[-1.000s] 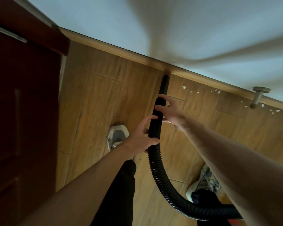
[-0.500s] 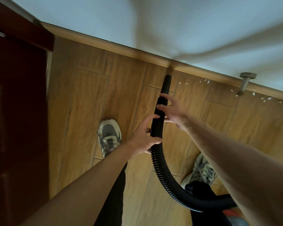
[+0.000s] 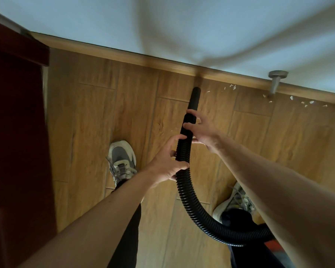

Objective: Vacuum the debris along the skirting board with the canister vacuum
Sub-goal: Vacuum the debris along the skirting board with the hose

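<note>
A black ribbed vacuum hose (image 3: 184, 192) curves up from the lower right and ends in a smooth black nozzle (image 3: 195, 98) just short of the wooden skirting board (image 3: 124, 55). My left hand (image 3: 167, 164) is wrapped around the hose lower down. Higher up, my right hand (image 3: 200, 129) grips it just below the nozzle. Small white debris bits (image 3: 232, 86) lie along the skirting board to the right of the nozzle, with more bits (image 3: 306, 103) farther right. The canister itself is hidden except for a red patch (image 3: 273, 245) at the lower right.
A dark red wooden door or cabinet (image 3: 16, 132) fills the left side. A metal doorstop (image 3: 276, 82) sticks out of the skirting board at the right. My grey shoes (image 3: 121, 161) stand on the wood-look floor (image 3: 89, 132). Above is the white wall (image 3: 162, 22).
The nozzle has drawn back a little from the skirting board and the view has shifted right. The white bits nearest the nozzle are fewer than before. Both hands keep their hold.
</note>
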`<state>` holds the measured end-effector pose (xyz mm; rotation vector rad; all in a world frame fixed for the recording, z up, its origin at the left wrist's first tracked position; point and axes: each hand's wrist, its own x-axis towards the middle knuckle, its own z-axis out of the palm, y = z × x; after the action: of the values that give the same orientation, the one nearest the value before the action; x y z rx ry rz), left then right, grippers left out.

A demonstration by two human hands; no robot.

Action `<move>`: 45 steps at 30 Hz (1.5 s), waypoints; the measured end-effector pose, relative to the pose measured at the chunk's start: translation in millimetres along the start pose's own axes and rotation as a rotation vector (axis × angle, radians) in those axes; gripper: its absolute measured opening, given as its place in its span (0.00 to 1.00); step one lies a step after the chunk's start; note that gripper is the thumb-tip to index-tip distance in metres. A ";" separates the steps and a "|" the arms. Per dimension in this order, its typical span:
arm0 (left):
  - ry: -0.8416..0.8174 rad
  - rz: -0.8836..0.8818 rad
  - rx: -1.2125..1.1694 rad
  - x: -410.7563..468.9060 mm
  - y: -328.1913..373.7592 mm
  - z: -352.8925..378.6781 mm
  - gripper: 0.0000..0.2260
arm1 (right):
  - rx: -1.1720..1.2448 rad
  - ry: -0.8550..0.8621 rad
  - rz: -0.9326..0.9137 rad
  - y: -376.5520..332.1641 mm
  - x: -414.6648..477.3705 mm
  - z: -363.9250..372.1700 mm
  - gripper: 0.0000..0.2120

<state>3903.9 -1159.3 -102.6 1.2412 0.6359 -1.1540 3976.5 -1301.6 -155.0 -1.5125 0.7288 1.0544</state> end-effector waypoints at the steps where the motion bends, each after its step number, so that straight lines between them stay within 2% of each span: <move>1: -0.001 -0.001 0.002 0.8 0.4 2.2 0.32 | 0.000 -0.001 -0.003 1.0 -0.3 -2.6 0.25; 19: -0.046 -0.001 0.061 26.3 12.8 56.2 0.31 | 0.062 0.042 -0.007 14.1 -4.9 -66.0 0.25; 45: -0.025 0.017 0.097 51.2 25.6 110.0 0.32 | 0.097 0.059 -0.057 21.9 -4.2 -123.2 0.25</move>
<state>3923.1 -1281.7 -108.6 1.3103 0.5551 -1.1961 3984.0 -1426.5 -159.9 -1.4776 0.7635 0.9223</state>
